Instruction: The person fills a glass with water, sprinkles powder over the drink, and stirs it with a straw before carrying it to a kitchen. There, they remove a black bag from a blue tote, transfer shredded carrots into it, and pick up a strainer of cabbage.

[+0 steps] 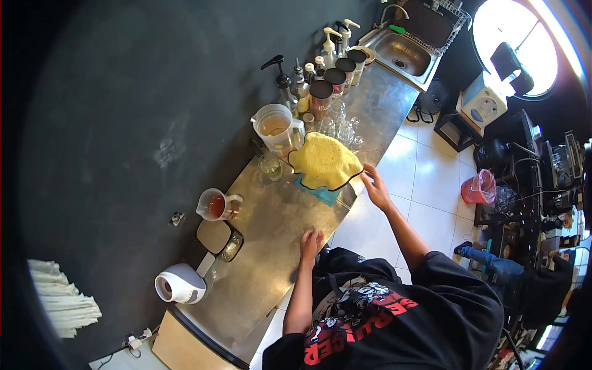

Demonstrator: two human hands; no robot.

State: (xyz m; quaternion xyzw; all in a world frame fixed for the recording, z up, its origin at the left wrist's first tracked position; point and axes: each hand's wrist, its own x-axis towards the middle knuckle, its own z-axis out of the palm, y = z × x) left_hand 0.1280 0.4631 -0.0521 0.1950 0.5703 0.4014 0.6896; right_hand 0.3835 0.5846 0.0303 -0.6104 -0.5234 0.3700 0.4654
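Observation:
My right hand [375, 187] grips one corner of a yellow cloth [325, 161] with a dark edge. The cloth is spread out and seems lifted above the counter. Partly beneath it, a blue cloth [320, 193] lies on the metal counter [277, 225]. My left hand [311, 242] is by the counter's near edge, its fingers curled, with nothing visible in them. Just left of the yellow cloth are a glass [270, 167] and a large clear pitcher [275, 127] with some liquid in it.
A measuring jug [215, 205] with reddish liquid stands beside a kitchen scale [219, 239] and a white appliance [180, 283]. Pump bottles [328, 46], dark-lidded jars [320, 98] and small glasses [343, 128] line the wall toward the sink [399, 57]. Another person [502, 265] is at right.

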